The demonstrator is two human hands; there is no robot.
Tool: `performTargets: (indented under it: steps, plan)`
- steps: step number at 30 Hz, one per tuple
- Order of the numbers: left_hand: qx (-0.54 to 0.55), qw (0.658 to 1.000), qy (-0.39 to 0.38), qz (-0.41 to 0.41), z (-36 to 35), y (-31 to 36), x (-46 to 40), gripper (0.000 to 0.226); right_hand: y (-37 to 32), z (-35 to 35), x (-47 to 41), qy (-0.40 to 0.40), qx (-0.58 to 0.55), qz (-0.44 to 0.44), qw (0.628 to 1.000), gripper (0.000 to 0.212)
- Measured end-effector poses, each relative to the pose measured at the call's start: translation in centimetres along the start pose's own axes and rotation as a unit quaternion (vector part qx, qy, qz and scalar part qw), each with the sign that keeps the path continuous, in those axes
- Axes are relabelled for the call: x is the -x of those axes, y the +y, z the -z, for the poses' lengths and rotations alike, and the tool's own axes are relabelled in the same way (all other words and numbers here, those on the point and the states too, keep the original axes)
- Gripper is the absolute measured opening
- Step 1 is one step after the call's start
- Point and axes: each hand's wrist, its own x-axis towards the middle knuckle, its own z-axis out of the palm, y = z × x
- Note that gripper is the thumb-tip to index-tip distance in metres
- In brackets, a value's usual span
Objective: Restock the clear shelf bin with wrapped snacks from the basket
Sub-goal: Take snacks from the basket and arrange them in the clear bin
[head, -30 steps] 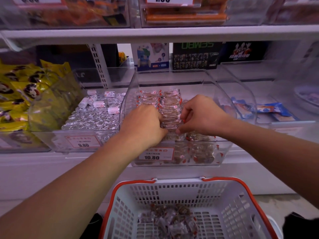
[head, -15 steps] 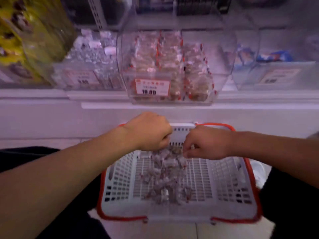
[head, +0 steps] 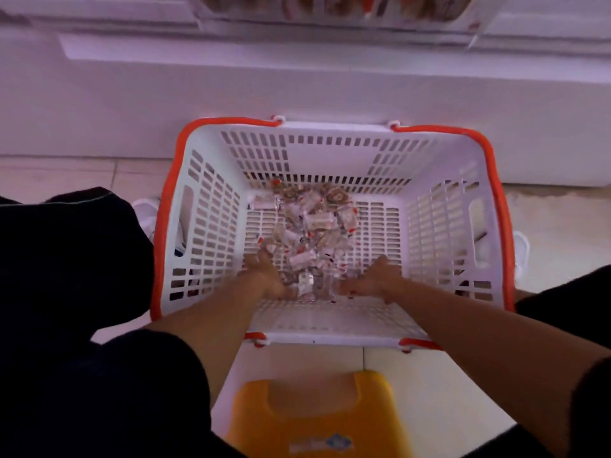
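A white slatted basket with an orange rim stands on the floor below me. A loose pile of small clear-wrapped snacks with red and white labels lies on its bottom. Both my hands are down inside the basket at the near end of the pile. My left hand touches the pile's left side and my right hand its right side, with fingers stretched forward and thumbs turned in towards the snacks. Only the bottom of the clear shelf bin shows, at the top edge.
The white shelf base runs behind the basket. A yellow plastic stool sits under me at the near edge. My dark-trousered legs flank the basket, and white shoes peek out beside it on the tiled floor.
My hands left the shelf bin and dropped into the basket, now lying flat against the snack pile. The view tilted down, so the shelves have nearly gone from sight.
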Motion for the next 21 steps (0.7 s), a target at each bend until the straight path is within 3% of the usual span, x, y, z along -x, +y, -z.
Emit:
performTargets:
  steps: [3,5,7,9,11,13,17,21]
  plan:
    - [0.021,0.997,0.075,-0.015,-0.6,-0.3,-0.5,0.134,-2.0,-1.1,-0.7,0.033,0.021,0.03,0.999,0.134]
    - [0.0,0.991,0.126,-0.05,-1.0,-0.4,-0.7,0.128,-4.0,-1.8,-0.2,0.031,0.113,0.078,0.99,0.111]
    - [0.013,0.986,0.157,-0.056,-1.2,0.1,-1.1,0.107,-5.6,-2.9,-0.2,0.052,0.146,0.118,0.981,0.091]
    - [0.006,0.985,0.169,-0.043,-1.1,0.5,-1.6,0.091,-6.1,-3.6,-0.9,0.064,0.105,0.117,0.985,0.078]
    - [-0.019,0.989,0.14,-0.039,-1.0,0.4,-1.8,0.101,-5.9,-3.3,-1.2,0.067,0.058,0.125,0.988,0.071]
    - [-0.035,0.989,0.136,-0.042,-0.8,0.2,-1.9,0.107,-5.8,-2.3,-1.4,0.036,0.071,0.135,0.988,0.056]
    - [-0.059,0.965,0.24,-0.081,0.6,0.8,-2.4,0.079,-5.5,-0.6,-1.4,-0.024,0.102,0.143,0.984,0.025]
    - [-0.087,0.956,0.233,-0.156,2.5,0.6,-3.0,0.053,-4.0,0.4,-1.3,-0.07,0.081,0.122,0.987,0.026]
